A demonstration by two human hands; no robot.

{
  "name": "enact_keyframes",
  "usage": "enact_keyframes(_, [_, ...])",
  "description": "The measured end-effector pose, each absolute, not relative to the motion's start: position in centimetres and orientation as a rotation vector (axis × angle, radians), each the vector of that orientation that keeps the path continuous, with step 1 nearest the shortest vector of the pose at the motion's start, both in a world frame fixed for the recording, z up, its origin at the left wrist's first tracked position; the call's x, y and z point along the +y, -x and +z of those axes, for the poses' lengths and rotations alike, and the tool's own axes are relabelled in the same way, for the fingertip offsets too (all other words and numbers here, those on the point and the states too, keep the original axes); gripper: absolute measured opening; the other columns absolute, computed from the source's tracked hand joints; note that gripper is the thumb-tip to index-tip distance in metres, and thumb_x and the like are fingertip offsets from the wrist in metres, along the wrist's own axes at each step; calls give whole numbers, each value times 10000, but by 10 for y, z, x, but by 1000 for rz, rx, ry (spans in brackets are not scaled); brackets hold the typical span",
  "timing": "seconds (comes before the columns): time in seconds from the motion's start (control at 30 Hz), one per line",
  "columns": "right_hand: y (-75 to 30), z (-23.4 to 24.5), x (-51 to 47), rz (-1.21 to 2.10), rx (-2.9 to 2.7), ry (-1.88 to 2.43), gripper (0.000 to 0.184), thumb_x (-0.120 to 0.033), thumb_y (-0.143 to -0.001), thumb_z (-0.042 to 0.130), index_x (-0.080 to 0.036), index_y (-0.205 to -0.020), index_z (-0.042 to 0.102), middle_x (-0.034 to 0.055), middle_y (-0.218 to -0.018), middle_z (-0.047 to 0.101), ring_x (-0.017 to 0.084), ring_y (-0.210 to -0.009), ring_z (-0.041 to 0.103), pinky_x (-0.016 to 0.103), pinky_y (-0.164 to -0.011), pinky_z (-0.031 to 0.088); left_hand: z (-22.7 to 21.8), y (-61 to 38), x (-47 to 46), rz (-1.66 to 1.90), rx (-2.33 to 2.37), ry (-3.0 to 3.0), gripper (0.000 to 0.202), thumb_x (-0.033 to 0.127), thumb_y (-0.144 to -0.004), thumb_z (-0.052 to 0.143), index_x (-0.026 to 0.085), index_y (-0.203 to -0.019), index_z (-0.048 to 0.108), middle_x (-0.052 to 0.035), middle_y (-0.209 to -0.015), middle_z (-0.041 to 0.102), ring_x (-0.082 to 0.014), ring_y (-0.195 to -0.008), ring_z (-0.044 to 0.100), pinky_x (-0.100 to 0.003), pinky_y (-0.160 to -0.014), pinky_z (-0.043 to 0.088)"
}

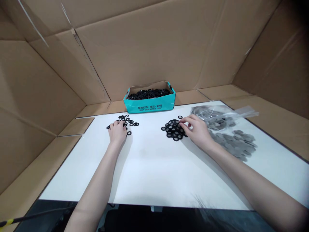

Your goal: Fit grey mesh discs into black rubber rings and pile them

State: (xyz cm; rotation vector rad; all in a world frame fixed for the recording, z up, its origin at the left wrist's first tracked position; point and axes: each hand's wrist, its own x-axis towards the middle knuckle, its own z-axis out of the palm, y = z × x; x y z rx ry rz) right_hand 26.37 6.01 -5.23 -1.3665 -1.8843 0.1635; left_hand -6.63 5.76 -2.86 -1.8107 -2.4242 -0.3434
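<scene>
On the left of the white table, my left hand [117, 131] lies palm down over a loose scatter of black rings [131, 122]. Its fingers are bent and somewhat apart, touching the rings, and its fingertips are partly hidden. To the right, a heap of black rings with grey centres [174, 131] sits on the table. My right hand [196, 129] is at the right side of this heap, thumb and forefinger pinched together at its edge. Whatever is between those fingertips is too small to make out. One separate black ring [180, 117] lies just behind the heap.
A teal box [149, 107] filled with black rings stands at the back. On the right are loose grey discs [238, 143] and a clear plastic bag [212, 116] of similar discs. Cardboard walls [154, 51] enclose the white table [149, 174] at the back and sides.
</scene>
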Motion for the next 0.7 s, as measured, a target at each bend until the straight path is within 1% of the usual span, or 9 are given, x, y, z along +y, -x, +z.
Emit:
enact_keyframes(0.17, [-263, -56, 60, 147, -1966, 1365, 248, -276, -894, 501, -216, -919, 741, 91, -939, 685, 260, -894, 645, 379, -768, 492, -29, 70, 59, -335, -2413, 1822, 420, 134, -912, 450, 202, -1281, 638, -151, -1311, 614, -359, -1196, 526, -473, -977, 477])
enact_keyframes(0.23, [-263, -56, 60, 136, -1962, 1357, 248, -286, -899, 504, -212, -921, 740, 90, -941, 682, 263, -908, 644, 385, -783, 496, -28, 72, 60, -340, -2413, 1814, 441, 100, -896, 459, 206, -1285, 636, -149, -1295, 623, -346, -1178, 544, -447, -965, 487])
enact_keyframes(0.37, [-263, -51, 59, 117, -1899, 1311, 240, -331, -904, 527, -202, -921, 729, 90, -935, 668, 245, -866, 645, 379, -781, 500, -26, 75, 60, -349, -2410, 1787, 483, 40, -855, 486, 221, -1277, 635, -142, -1270, 633, -331, -1160, 571, -406, -920, 499])
enact_keyframes(0.47, [-266, -41, 58, 84, -1799, 1255, 245, -371, -906, 543, -206, -806, 694, 82, -881, 655, 232, -840, 642, 366, -763, 503, -24, 77, 59, -355, -2391, 1775, 484, 24, -840, 484, 228, -1248, 645, -131, -1205, 662, -322, -1145, 596, -405, -915, 481])
enact_keyframes(0.57, [-272, -30, 56, 87, -1762, 1219, 308, -368, -919, 522, -221, -661, 601, 69, -820, 648, 224, -821, 642, 361, -759, 504, -23, 80, 58, -366, -2388, 1768, 478, 11, -822, 477, 233, -1204, 660, -100, -1146, 690, -293, -1111, 630, -390, -911, 466])
enact_keyframes(0.6, [-275, -27, 54, 93, -1777, 1212, 301, -354, -926, 507, -225, -667, 588, 68, -823, 648, 222, -816, 642, 359, -752, 504, -22, 80, 58, -370, -2392, 1763, 478, 9, -815, 478, 237, -1193, 662, -93, -1146, 690, -285, -1099, 638, -383, -902, 466])
enact_keyframes(0.63, [-278, -23, 52, 91, -1793, 1208, 258, -337, -927, 496, -228, -718, 599, 72, -856, 652, 222, -819, 642, 356, -740, 504, -21, 81, 57, -372, -2398, 1755, 474, 13, -812, 483, 240, -1185, 665, -91, -1154, 686, -281, -1091, 642, -380, -892, 466])
enact_keyframes(0.67, [-282, -19, 48, 80, -1804, 1210, 194, -321, -924, 491, -230, -808, 617, 81, -910, 654, 224, -827, 641, 355, -725, 505, -20, 81, 57, -374, -2404, 1743, 464, 22, -812, 488, 241, -1181, 666, -95, -1167, 677, -283, -1093, 640, -382, -887, 466])
enact_keyframes(0.7, [-286, -15, 44, 61, -1805, 1222, 155, -310, -918, 493, -230, -936, 625, 95, -987, 652, 227, -840, 639, 353, -706, 504, -20, 81, 57, -374, -2411, 1729, 450, 38, -819, 494, 240, -1182, 667, -103, -1184, 665, -292, -1105, 631, -390, -887, 464])
